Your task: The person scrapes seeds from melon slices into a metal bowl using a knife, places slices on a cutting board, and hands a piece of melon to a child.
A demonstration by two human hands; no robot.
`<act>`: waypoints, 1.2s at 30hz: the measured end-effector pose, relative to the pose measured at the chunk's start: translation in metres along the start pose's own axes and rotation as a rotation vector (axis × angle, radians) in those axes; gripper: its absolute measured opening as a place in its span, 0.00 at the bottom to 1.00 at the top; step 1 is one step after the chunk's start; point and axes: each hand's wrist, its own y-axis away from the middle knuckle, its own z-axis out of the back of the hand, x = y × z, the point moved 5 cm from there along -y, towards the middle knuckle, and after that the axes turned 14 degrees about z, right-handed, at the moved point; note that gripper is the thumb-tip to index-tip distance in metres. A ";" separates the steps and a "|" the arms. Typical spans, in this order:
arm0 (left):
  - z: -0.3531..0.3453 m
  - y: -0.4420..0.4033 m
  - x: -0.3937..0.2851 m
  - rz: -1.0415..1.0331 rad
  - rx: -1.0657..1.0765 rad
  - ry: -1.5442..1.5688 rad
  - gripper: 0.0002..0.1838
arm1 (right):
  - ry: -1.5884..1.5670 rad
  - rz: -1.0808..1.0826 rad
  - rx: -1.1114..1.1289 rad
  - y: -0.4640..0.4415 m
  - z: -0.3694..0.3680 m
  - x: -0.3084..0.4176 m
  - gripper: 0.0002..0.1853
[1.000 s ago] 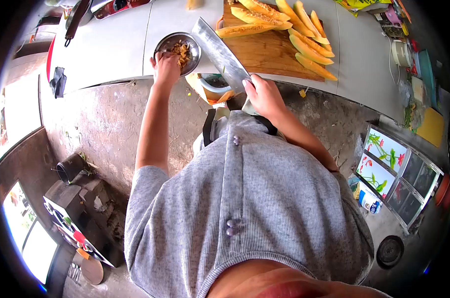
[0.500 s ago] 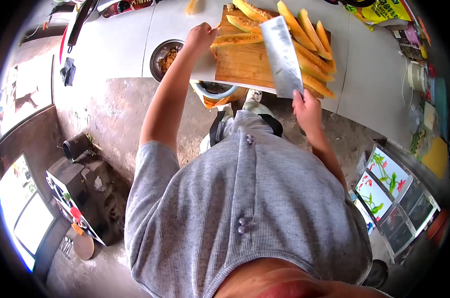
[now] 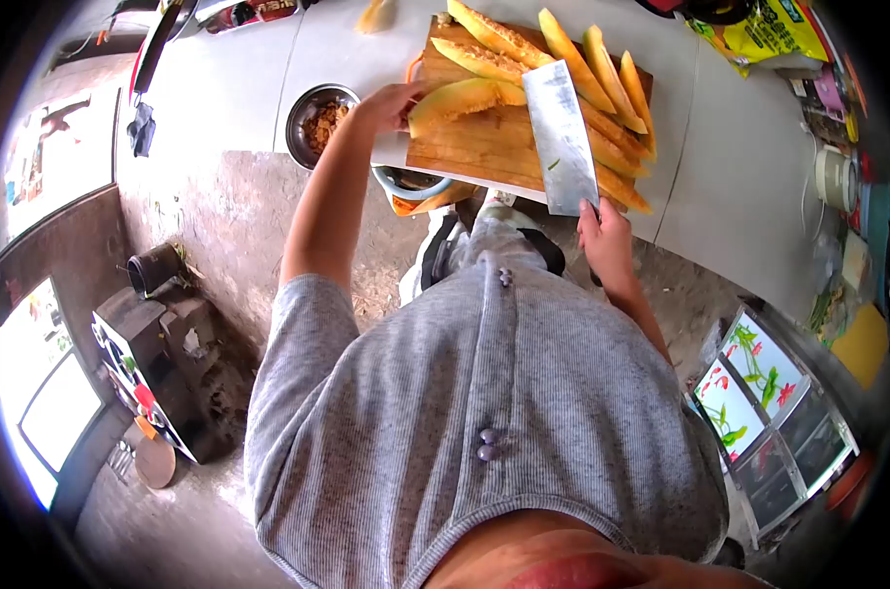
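My right hand (image 3: 605, 239) grips the handle of a cleaver (image 3: 561, 137), its broad blade over the wooden cutting board (image 3: 484, 157). A small green scrap sticks to the steel. At the board's left edge, my left hand (image 3: 396, 106) is closed on the end of a melon wedge (image 3: 465, 101) that lies on its side; some fingers are hidden behind it. The wedge's other end reaches the blade. Several more long orange melon wedges (image 3: 584, 67) fan out across the far and right parts of the board, some with seed pulp on them.
A metal bowl (image 3: 306, 110) with orange pulp stands left of the board on the tiled counter (image 3: 239, 98). Below the counter edge is a light-blue basin (image 3: 406, 183). Yellow packaging (image 3: 769, 34) lies at the far right, and a glass-doored cabinet (image 3: 774, 412) stands lower right.
My left hand has come down toward me, and the wedge at it now shows its broad side. The cleaver has shifted slightly lower with my right hand.
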 end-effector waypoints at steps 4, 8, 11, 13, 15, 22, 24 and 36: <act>0.000 -0.015 0.020 -0.034 -0.147 -0.124 0.29 | 0.042 0.087 -0.009 -0.010 -0.003 -0.001 0.15; -0.036 0.031 -0.012 0.250 -0.022 0.088 0.26 | -0.034 0.094 -0.009 -0.010 0.000 0.011 0.16; -0.043 0.030 -0.002 0.160 -0.040 0.150 0.25 | 0.009 0.176 0.018 -0.015 0.001 0.010 0.16; -0.040 0.044 0.008 0.041 -0.150 0.219 0.24 | 0.043 0.275 0.063 -0.023 -0.004 0.024 0.16; -0.040 0.077 0.018 0.034 -0.193 0.335 0.24 | -0.078 0.219 0.154 -0.027 -0.013 0.038 0.17; -0.004 0.200 0.067 -0.113 -0.757 0.471 0.21 | 0.022 0.525 0.319 -0.051 -0.089 0.088 0.17; 0.006 0.217 0.077 -0.073 -0.872 0.437 0.19 | 0.013 0.599 0.351 -0.055 -0.113 0.119 0.17; 0.084 0.236 0.115 -0.101 -0.865 0.499 0.18 | 0.038 0.503 0.352 -0.056 -0.198 0.161 0.16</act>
